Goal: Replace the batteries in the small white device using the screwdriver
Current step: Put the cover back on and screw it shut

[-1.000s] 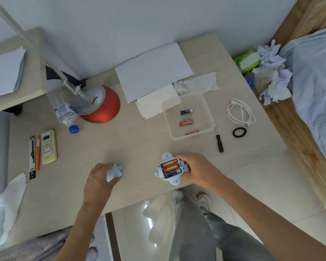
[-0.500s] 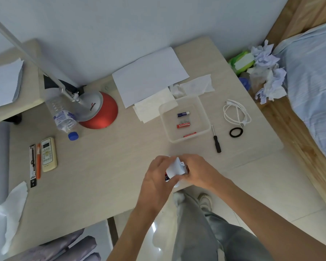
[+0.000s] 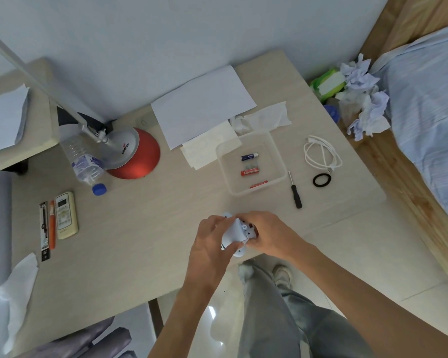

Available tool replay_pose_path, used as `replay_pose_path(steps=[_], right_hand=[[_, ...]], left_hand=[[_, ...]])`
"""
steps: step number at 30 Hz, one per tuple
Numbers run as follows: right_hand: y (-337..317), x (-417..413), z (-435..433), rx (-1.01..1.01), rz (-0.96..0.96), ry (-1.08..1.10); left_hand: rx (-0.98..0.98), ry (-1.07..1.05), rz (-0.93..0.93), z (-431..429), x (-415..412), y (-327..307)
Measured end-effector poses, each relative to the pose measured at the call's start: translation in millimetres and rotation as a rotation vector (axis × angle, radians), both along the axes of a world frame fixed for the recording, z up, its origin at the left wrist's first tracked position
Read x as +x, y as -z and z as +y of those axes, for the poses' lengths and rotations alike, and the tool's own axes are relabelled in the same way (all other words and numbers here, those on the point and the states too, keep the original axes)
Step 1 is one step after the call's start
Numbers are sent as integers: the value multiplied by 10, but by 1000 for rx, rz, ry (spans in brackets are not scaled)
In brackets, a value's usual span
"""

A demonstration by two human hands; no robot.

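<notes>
Both hands meet at the desk edge — left hand [image 3: 212,244] and right hand [image 3: 265,235] grips clamped on the white device [image 3: 237,232]

1. The small white device [image 3: 235,232] sits at the near table edge, gripped from both sides, its white cover tilted over the battery bay.
2. My screwdriver [image 3: 295,189], black-handled, lies flat beside the clear tray [image 3: 277,153].
3. Three loose batteries [image 3: 249,172] lie in that tray.

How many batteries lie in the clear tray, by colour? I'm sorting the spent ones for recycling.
Red batteries: 2
Blue batteries: 1
Total in the clear tray: 3
</notes>
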State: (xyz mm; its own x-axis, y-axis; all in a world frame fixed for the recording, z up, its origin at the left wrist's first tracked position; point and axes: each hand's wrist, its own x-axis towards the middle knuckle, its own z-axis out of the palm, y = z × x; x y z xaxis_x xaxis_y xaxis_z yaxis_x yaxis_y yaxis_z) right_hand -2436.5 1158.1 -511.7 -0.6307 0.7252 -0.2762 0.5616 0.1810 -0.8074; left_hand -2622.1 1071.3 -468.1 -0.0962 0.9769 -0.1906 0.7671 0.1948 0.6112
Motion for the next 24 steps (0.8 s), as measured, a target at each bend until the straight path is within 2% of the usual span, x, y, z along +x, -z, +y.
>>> replay_pose_path(steps=[7,12,17,24], right_hand=[[35,-16,3,8,36,-18],[41,-26,-12,7,64,-17],[50,-32,24,-4,83,-15],[-257,15,178,-351,45,-114]], left_hand=[[42,-48,32,-24,-11,31],[42,-84,-76,-25,-113,78],[-81,-156,-194,70,-143,7],[-139,-129,-140,122,-183,-25]])
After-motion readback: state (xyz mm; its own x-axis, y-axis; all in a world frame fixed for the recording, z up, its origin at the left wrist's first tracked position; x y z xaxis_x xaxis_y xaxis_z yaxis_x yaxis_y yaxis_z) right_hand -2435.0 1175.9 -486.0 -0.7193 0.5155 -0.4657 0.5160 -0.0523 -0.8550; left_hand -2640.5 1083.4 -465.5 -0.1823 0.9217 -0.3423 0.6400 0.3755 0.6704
